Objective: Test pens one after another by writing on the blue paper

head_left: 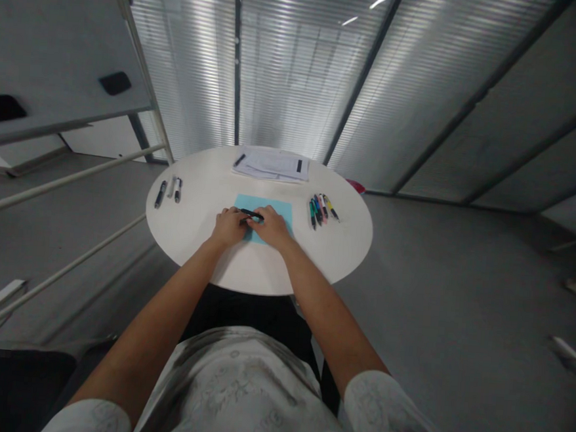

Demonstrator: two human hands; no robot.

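A dark pen [251,213] lies sideways between my two hands, over a light blue sheet [252,203] on the round white table [259,270]. My left hand [228,227] is closed around the pen's left end. On the other side, my right hand [272,227] pinches the pen's right end with its fingers bent. Both hands rest low over the sheet and cover part of its lower half. The fingertips and whatever is beneath them are partly hidden.
Several coloured pens [322,209] lie in a bunch to the right. A few pens or markers [178,190] sit at the left edge. Behind the sheet is a stack of papers [272,165]. A whiteboard stand [146,55] with pale rails is at the left.
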